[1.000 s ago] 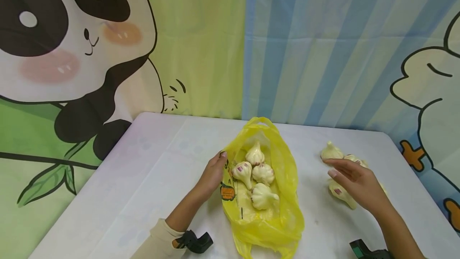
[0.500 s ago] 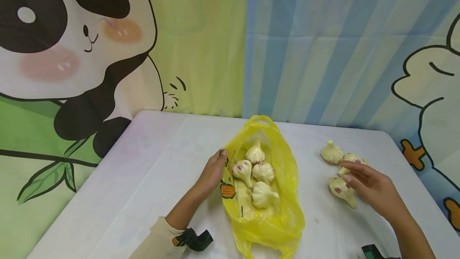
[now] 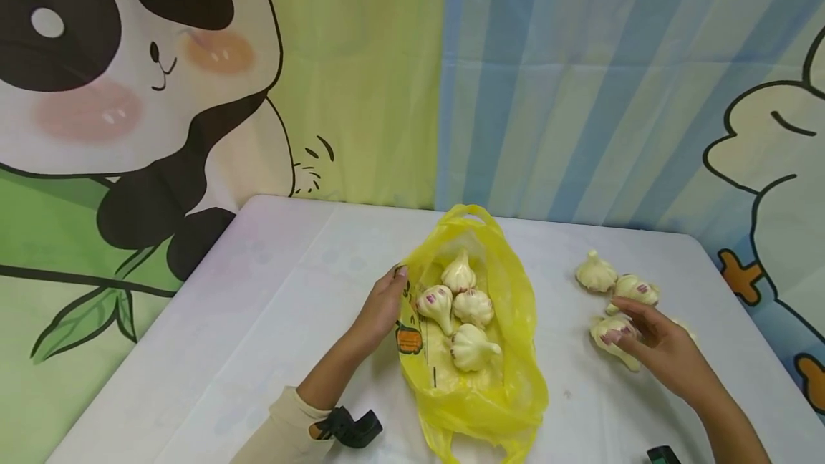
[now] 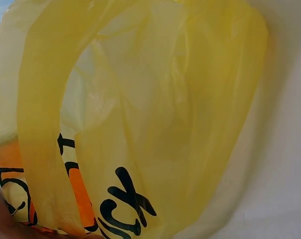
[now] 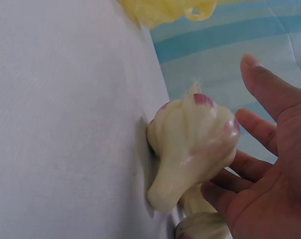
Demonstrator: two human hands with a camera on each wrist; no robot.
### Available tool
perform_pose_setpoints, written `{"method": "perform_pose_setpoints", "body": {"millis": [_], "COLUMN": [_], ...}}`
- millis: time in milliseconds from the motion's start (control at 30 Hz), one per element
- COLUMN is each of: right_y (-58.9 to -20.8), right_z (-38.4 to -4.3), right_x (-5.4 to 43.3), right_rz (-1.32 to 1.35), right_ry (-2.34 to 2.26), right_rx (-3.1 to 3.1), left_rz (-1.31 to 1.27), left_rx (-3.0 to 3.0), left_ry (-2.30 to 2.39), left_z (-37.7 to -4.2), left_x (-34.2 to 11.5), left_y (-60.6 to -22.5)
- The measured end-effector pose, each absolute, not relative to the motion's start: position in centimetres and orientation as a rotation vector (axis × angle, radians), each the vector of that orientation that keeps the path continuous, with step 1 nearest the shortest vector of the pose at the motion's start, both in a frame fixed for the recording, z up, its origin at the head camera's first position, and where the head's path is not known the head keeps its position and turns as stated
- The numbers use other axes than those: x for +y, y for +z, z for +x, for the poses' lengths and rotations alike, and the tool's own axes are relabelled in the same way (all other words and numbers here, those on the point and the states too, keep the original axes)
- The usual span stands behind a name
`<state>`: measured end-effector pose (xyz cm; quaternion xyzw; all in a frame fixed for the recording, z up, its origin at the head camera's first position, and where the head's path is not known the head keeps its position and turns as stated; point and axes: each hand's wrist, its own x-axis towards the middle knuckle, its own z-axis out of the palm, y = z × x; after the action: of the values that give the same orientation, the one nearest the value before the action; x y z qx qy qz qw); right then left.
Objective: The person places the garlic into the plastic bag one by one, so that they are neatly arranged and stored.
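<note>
A yellow plastic bag (image 3: 525,349) lies spread on the table with its mouth facing up; several garlic bulbs (image 3: 473,348) rest inside. My left hand (image 3: 380,310) grips the bag's left edge, thumb on top. In the left wrist view the bag (image 4: 155,109) fills most of the picture, its printed lettering visible. On the right, my right hand (image 3: 667,349) reaches over a purple-streaked garlic bulb (image 3: 609,335). The right wrist view shows that bulb (image 5: 195,139) on the table, the right hand (image 5: 270,164) beside it, thumb held apart and fingers behind it.
Behind the right hand lie more garlic bulbs, one pale (image 3: 596,273) and one streaked (image 3: 637,289); another is partly hidden by the hand. The white table (image 3: 271,306) ends at a printed curtain (image 3: 567,92) at the back.
My right hand first moved right, away from the pale bulb, uncovering it, then came to the nearer streaked bulb. The left hand stays on the bag's edge.
</note>
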<state>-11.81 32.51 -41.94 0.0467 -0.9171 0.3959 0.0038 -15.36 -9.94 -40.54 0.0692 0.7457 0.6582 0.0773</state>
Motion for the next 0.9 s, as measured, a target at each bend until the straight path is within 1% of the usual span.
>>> {"method": "perform_pose_setpoints", "body": {"millis": [200, 467, 900], "right_y": [-42.6, -42.77, -42.55], "right_z": [-12.08, -12.18, -11.8], "right_x": [33.14, 33.13, 32.67], "right_rz": [0.185, 0.128, 0.105], "right_ry": [1.26, 1.075, 1.114], "right_rx": [-2.941, -3.016, -2.997], "left_rz": [0.216, 0.216, 0.195], "left_rx": [2.237, 2.24, 2.227], "left_ry": [1.976, 1.98, 1.975], "left_z": [-15.49, -15.5, -15.41], "left_x": [-9.87, -9.9, -9.97], "left_y": [-40.23, -40.09, -40.47]}}
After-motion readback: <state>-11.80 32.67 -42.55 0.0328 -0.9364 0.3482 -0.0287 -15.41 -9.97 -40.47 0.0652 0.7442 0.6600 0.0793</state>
